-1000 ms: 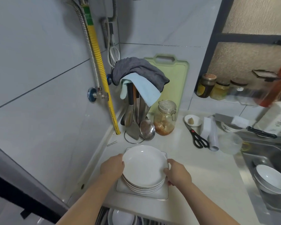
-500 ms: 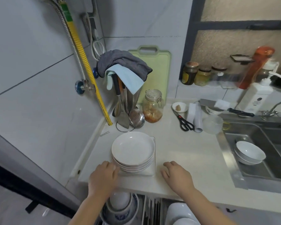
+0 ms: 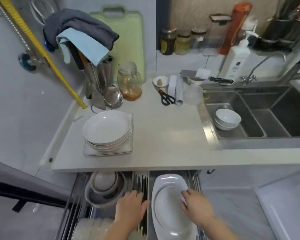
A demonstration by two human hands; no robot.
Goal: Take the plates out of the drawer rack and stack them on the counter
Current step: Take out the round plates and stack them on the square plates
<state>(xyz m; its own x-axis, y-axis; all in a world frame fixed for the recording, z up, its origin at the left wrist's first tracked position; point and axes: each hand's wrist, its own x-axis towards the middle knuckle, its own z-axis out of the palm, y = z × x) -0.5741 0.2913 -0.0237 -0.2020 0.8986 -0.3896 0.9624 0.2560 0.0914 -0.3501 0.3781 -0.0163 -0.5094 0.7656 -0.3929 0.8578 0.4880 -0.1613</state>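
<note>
A stack of white round plates (image 3: 106, 129) sits on square plates on the counter (image 3: 163, 135), left of centre. Below the counter edge the drawer rack (image 3: 71, 205) is pulled out. In its right part lies a large white oval plate (image 3: 168, 205). My right hand (image 3: 196, 207) rests on that plate's right rim, fingers curled over the edge. My left hand (image 3: 131, 207) hovers over the chopstick divider just left of the plate, fingers apart and holding nothing. Nested bowls (image 3: 105, 187) fill the rack's left part.
A steel sink (image 3: 249, 118) with two white bowls (image 3: 227, 118) lies to the right. Behind the stack stand a utensil holder (image 3: 97, 71) draped with cloths, a glass jar (image 3: 130, 82), scissors (image 3: 166, 97) and a green cutting board (image 3: 126, 37). More white bowls (image 3: 92, 227) sit at the drawer's front left.
Both hands left the plate stack on the counter and dropped into the open drawer. My right hand now touches the oval plate. The view tilted down.
</note>
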